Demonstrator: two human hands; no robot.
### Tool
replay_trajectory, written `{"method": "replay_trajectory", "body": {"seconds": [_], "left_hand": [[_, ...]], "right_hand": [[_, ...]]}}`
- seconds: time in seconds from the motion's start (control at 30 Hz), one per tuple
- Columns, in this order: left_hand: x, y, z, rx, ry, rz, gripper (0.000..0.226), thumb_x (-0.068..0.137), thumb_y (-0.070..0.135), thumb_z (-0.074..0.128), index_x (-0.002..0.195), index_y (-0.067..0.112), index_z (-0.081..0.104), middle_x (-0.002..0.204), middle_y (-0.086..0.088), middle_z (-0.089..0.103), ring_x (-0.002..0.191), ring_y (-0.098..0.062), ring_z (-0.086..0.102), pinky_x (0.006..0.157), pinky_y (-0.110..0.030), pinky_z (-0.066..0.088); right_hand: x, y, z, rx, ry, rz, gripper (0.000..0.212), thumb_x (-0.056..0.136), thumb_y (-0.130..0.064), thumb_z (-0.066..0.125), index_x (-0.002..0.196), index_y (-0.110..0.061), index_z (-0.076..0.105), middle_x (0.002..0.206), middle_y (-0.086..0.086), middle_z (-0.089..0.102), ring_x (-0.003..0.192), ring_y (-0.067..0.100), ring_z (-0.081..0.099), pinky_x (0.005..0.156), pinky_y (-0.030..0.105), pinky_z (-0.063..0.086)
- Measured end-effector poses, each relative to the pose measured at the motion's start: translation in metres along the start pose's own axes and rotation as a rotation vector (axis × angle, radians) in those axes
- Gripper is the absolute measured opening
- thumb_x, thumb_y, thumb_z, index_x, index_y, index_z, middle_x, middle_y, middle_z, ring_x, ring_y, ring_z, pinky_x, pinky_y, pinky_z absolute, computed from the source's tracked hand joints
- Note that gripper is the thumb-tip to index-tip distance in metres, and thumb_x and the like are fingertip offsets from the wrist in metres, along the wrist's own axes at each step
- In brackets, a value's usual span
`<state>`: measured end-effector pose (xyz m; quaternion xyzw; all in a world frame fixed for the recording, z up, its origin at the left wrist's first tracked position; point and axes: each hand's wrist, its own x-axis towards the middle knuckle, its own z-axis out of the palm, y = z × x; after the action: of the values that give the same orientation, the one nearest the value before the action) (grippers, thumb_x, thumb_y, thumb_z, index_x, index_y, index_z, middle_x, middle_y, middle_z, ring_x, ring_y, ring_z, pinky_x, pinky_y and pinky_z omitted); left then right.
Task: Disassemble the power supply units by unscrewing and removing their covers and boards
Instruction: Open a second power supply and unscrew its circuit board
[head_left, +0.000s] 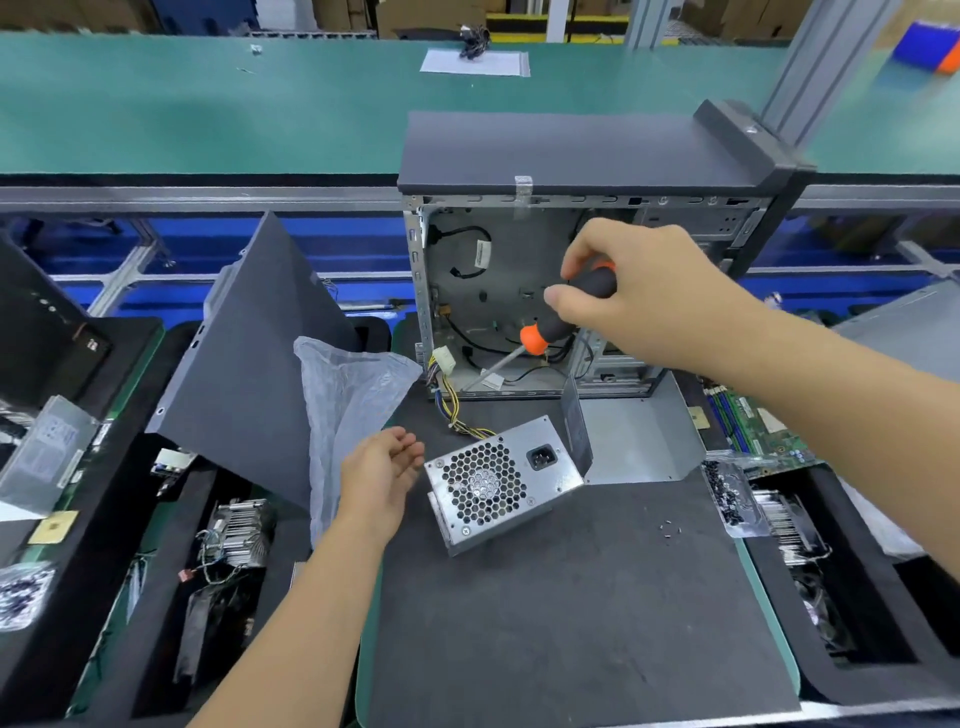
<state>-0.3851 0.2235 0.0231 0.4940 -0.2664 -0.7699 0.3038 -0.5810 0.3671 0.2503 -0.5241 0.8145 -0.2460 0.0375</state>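
A silver power supply unit (501, 480) lies tilted on the dark mat (571, 597), fan grille and power socket facing up, its yellow and black cables (452, 410) trailing back toward the open computer case (519, 291). My left hand (382, 475) hovers just left of the unit, palm up with relaxed fingers, holding nothing. My right hand (639, 296) is raised in front of the open case and grips a black and orange screwdriver (563, 317), whose shaft points down and left.
A removed grey metal cover (639, 441) lies behind the unit. A dark side panel (254, 358) leans at the left beside a clear plastic bag (343, 400). Heatsinks, another power supply (41, 447), a motherboard (753, 426) and bagged screws (732, 493) fill side trays.
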Motion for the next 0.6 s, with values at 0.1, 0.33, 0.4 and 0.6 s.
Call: {"method": "replay_trajectory", "body": {"seconds": [0.1,0.33,0.4,0.6], "left_hand": [[-0.002,-0.012,-0.013,-0.084,0.007,-0.121,0.019,0.093,-0.005,0.041,0.084,0.005,0.055,0.08,-0.01,0.06,0.063,-0.018,0.06,0.063,-0.029,0.05],[-0.01,-0.025,-0.016,0.112,-0.111,-0.201,0.047,0.098,0.043,0.058,0.108,-0.002,0.065,0.093,-0.014,0.071,0.07,-0.019,0.061,0.071,-0.032,0.048],[-0.014,-0.026,-0.018,0.14,-0.168,-0.193,0.054,0.095,0.05,0.061,0.108,-0.002,0.069,0.102,-0.017,0.074,0.085,-0.024,0.065,0.089,-0.042,0.05],[-0.028,-0.023,-0.02,0.223,-0.307,-0.145,0.04,0.076,0.052,0.076,0.086,0.014,0.082,0.095,-0.009,0.076,0.077,-0.016,0.069,0.072,-0.03,0.058]], "right_hand": [[-0.002,0.006,0.015,0.032,0.005,0.043,0.021,0.085,-0.048,0.065,0.092,-0.029,0.059,0.077,-0.002,0.063,0.067,0.011,0.057,0.059,0.023,0.046],[-0.01,0.014,0.045,0.119,-0.041,0.121,0.017,0.085,-0.044,0.068,0.087,-0.028,0.062,0.071,-0.007,0.061,0.059,0.007,0.052,0.047,0.014,0.04],[-0.013,0.014,0.05,0.109,-0.074,0.133,0.017,0.086,-0.045,0.067,0.086,-0.029,0.061,0.072,-0.006,0.063,0.063,0.01,0.055,0.057,0.022,0.045],[-0.018,0.012,0.057,0.119,-0.161,0.174,0.017,0.087,-0.044,0.067,0.083,-0.029,0.061,0.075,-0.001,0.067,0.072,0.022,0.067,0.065,0.036,0.055]]}}
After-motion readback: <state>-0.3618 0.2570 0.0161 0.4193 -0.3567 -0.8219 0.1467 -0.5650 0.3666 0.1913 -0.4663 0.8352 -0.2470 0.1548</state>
